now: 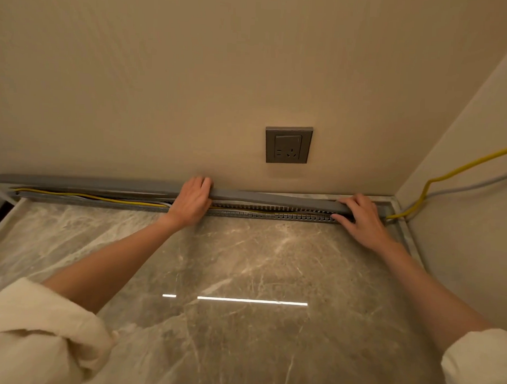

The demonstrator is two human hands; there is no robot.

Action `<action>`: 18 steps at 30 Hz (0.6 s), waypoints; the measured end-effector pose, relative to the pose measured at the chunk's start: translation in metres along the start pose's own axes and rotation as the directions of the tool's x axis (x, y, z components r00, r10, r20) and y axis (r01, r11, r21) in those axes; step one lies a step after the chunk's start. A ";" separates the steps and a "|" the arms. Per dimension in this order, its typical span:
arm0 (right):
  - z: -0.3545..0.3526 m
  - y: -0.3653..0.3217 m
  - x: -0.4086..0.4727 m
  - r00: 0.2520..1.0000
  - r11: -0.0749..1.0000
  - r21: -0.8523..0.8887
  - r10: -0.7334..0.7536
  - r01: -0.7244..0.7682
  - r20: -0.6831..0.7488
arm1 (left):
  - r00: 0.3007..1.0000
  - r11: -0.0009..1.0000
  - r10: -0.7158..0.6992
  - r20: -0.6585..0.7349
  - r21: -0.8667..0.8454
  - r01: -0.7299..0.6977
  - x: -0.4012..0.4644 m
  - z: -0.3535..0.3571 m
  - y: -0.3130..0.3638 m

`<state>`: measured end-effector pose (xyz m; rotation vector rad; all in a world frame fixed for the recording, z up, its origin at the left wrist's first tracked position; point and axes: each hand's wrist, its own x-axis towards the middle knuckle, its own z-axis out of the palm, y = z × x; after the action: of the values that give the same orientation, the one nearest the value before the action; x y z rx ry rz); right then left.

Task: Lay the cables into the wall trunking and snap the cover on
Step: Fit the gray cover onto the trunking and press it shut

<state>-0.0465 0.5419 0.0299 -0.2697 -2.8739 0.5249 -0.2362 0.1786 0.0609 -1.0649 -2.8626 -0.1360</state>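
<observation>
A long grey slotted trunking (274, 215) lies along the foot of the beige wall at the back of a marble counter. A yellow cable (102, 198) and a grey cable (82, 197) run inside it. The grey cover strip (269, 197) hovers along the trunking's top, tilted, not seated. My left hand (192, 201) grips the cover near its middle, fingers curled over its top edge. My right hand (360, 218) holds the cover's right end, thumb below and fingers on top.
A grey wall socket (288, 144) sits above the trunking. The yellow cable (448, 175) and grey cable (471, 186) leave the trunking's right end and climb along the right side wall (461, 227). The marble counter (229, 277) reaches toward me.
</observation>
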 end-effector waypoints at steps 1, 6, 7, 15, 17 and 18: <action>0.000 0.000 0.000 1.000 1.000 0.025 0.001 -0.001 0.006 | 1.000 1.000 -0.004 0.025 0.013 0.003 0.000 0.002 -0.001; 0.001 0.005 0.001 0.999 0.994 0.101 0.037 -0.037 -0.006 | 0.992 0.998 -0.050 0.118 0.048 0.045 0.001 0.010 0.000; 0.001 0.006 0.002 0.999 0.993 0.110 0.045 -0.044 -0.007 | 0.990 0.998 -0.056 0.129 0.028 0.053 0.002 0.011 0.003; 0.001 0.012 0.015 0.994 0.975 0.196 0.091 -0.103 0.067 | 0.951 0.964 0.209 0.229 -0.213 -0.161 0.035 0.012 0.085; 0.000 0.011 0.014 0.992 0.978 0.180 0.090 -0.105 0.090 | 0.933 0.947 0.261 0.247 -0.252 -0.199 0.044 0.014 0.110; 0.000 0.011 0.013 0.990 0.979 0.169 0.094 -0.110 0.104 | 0.924 0.939 0.286 0.256 -0.267 -0.217 0.048 0.015 0.121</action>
<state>-0.0579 0.5551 0.0284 -0.3743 -2.8926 0.8245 -0.1938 0.3026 0.0577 -1.6178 -2.9782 -0.3318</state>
